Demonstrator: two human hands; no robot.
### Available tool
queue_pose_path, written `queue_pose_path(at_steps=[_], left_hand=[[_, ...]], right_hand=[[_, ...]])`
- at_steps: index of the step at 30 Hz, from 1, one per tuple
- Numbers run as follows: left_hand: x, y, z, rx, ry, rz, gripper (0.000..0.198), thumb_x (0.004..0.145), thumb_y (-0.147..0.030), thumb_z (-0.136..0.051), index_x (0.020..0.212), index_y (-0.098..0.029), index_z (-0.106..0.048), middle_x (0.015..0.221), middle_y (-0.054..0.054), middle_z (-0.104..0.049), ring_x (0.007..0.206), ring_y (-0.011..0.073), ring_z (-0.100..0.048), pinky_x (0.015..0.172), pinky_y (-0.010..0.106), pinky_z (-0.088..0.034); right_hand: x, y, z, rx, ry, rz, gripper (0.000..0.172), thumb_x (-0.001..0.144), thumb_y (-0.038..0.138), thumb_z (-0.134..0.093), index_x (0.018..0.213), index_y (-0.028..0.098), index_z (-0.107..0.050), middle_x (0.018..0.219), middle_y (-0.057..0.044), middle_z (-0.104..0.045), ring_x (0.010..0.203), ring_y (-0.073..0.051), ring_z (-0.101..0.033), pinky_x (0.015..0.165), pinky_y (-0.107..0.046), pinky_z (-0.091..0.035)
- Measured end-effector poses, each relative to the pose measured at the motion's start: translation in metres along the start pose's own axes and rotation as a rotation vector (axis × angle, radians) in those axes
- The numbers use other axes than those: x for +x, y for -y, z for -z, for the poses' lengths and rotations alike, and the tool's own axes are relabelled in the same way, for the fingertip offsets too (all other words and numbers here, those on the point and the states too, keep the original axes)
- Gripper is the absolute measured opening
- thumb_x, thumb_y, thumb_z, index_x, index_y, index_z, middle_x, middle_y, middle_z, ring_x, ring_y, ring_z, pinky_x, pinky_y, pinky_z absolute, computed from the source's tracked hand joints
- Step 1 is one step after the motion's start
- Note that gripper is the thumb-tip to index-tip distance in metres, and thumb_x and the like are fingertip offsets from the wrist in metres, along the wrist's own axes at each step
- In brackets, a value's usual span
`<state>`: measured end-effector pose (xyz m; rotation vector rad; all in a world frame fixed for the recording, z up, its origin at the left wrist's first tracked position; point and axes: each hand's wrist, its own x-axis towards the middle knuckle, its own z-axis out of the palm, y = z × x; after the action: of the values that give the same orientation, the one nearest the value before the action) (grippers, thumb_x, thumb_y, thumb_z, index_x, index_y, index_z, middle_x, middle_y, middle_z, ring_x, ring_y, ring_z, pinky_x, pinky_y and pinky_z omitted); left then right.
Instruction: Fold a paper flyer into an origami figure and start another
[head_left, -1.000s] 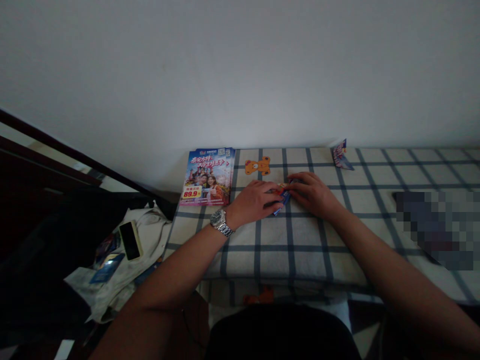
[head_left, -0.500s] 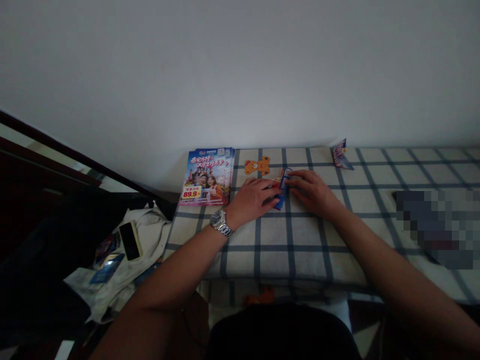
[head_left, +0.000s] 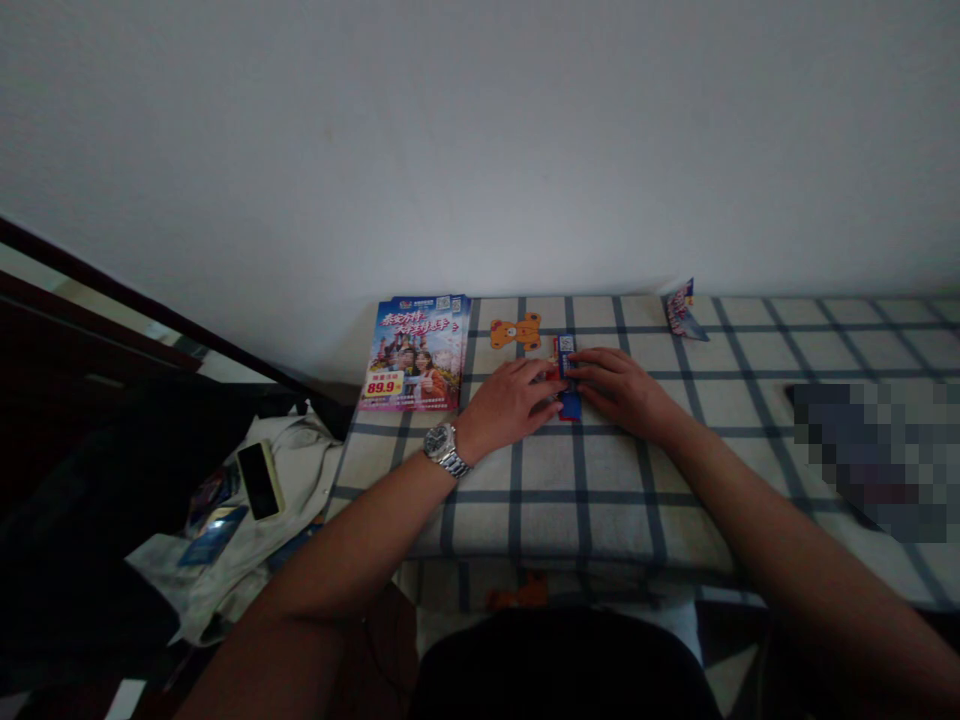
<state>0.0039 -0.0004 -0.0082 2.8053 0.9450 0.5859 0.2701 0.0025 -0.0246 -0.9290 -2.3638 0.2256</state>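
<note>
A small folded flyer, blue with some red and a code square at its top, lies on the checked tablecloth between my hands. My left hand, with a metal watch on its wrist, is closed on the flyer's left side, its fingers curled over the paper. From the right, my right hand is closed on the other edge, fingertips pressing it down. Fingers hide the middle of the paper. Left of my hands lies a stack of printed flyers with a blue and pink front.
Printed on the checked tablecloth is an orange bear. A folded flyer piece stands near the wall. A dark, blurred-out object lies at right. Lower left, a phone rests on a white bag.
The folded flyer has turned from a slant to nearly upright in view, showing its code square. My right fingers have shifted slightly down onto its edge.
</note>
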Motion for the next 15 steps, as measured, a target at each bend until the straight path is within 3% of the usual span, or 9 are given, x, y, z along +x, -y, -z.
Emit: queue_pose_path(at_steps=[5,10,15], left_hand=[[0.0007,0.0030,-0.0029,-0.043,-0.044,-0.012,0.029,0.109,-0.034,-0.056,0.128,-0.020,-0.073,0.137,0.009,-0.068,0.124,0.0236,-0.064,0.110,0.046,-0.054],[0.0009,0.0037,-0.0007,-0.009,-0.050,0.002,0.024,0.107,-0.034,-0.059,0.119,-0.021,-0.076,0.135,0.008,-0.068,0.125,0.0254,-0.064,0.111,0.048,-0.053],[0.0002,0.0038,0.0009,-0.029,-0.038,0.003,0.033,0.109,-0.035,-0.055,0.136,-0.022,-0.069,0.137,0.009,-0.066,0.124,0.0238,-0.064,0.109,0.045,-0.054]], right_hand=[[0.0002,0.0019,0.0007,0.000,0.019,-0.021,0.029,0.104,0.028,-0.060,0.129,0.027,-0.074,0.140,-0.014,-0.069,0.131,-0.033,-0.064,0.110,-0.059,-0.054],[-0.0001,0.0011,0.0004,-0.015,0.035,-0.020,0.029,0.104,0.029,-0.060,0.128,0.027,-0.075,0.141,-0.013,-0.069,0.131,-0.032,-0.064,0.111,-0.058,-0.054],[0.0003,0.0015,-0.0001,-0.029,0.034,-0.024,0.028,0.104,0.029,-0.059,0.126,0.026,-0.075,0.140,-0.013,-0.069,0.131,-0.033,-0.064,0.110,-0.057,-0.054]])
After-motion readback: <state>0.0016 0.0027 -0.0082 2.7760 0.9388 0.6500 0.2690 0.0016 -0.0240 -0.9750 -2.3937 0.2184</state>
